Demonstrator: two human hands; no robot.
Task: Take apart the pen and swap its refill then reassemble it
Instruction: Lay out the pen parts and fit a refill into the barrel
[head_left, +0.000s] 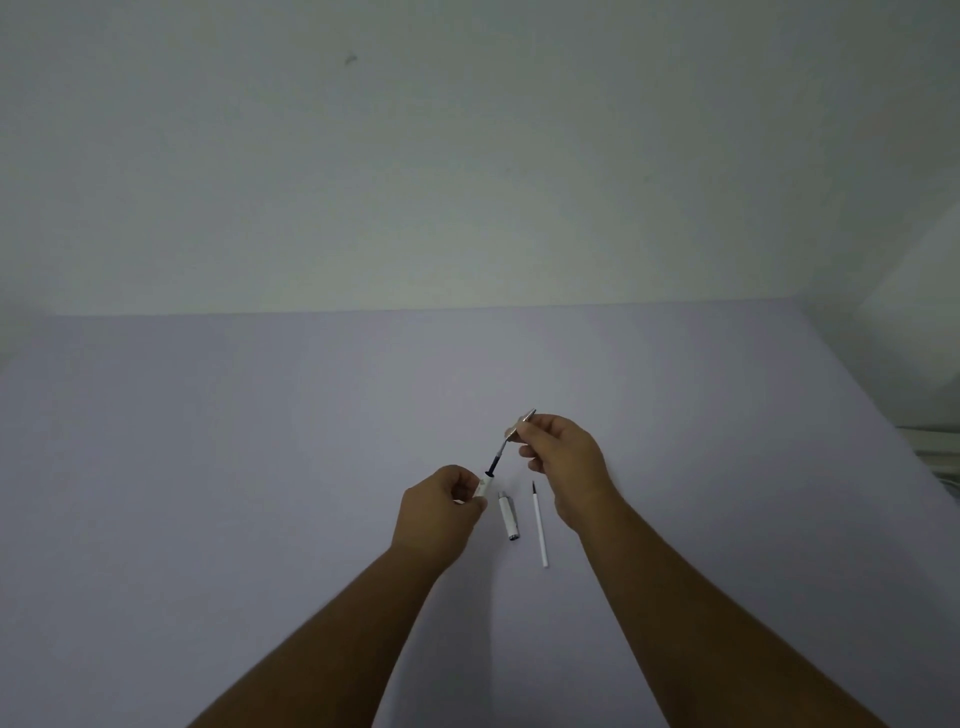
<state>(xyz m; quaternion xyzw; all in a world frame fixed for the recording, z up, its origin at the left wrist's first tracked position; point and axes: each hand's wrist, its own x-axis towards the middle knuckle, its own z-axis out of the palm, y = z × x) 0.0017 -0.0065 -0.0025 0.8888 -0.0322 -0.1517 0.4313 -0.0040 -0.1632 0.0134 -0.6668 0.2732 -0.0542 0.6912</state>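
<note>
My left hand (441, 506) is closed around the white pen barrel (483, 488), of which only the open end shows past the fingers. My right hand (563, 457) pinches the silver front section of the pen (521, 425), and a dark refill (493, 461) sticks out of it, its lower end just at the barrel's mouth. On the table between the hands lie the white pen cap (508, 517) and a loose white refill (538, 525) with a dark tip pointing away from me.
The lavender table (260, 467) runs back to a pale wall. A pale object shows at the right edge (940, 452).
</note>
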